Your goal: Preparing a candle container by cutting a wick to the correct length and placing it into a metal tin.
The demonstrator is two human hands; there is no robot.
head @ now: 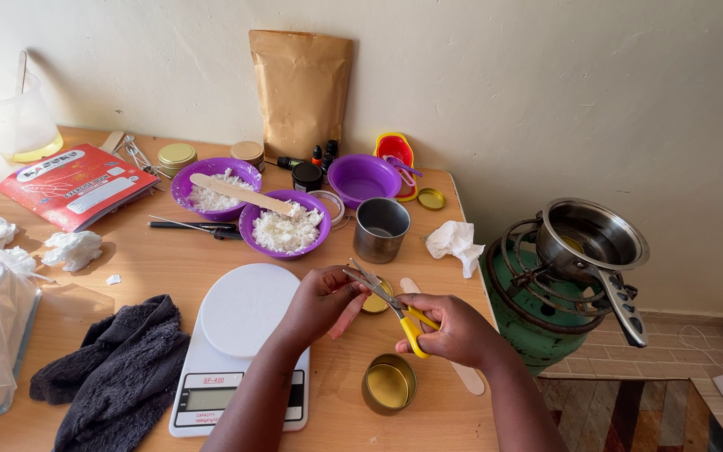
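Two bare hands meet over a wooden table (169, 264). The right hand (453, 328) comes in from the lower right, fingers closed through the yellow handles of scissors (391, 303), whose blades are parted and point up and left. The left hand (321, 300) reaches across a white scale (240, 343), its fingertips pinched together at the blades; what they pinch is too small to tell. Just below the hands stands an open gold tin (389, 383), filled with something pale yellow. A second tin (376, 300) sits half hidden behind the scissors. Two purple bowls (284, 224) further back hold white flakes, with a wooden stick (240, 194) laid across them; a third purple bowl (363, 179) looks empty. A steel cup (381, 228) stands beside them. A pan (589, 238) rests on a green gas burner (537, 318) to the right of the table.
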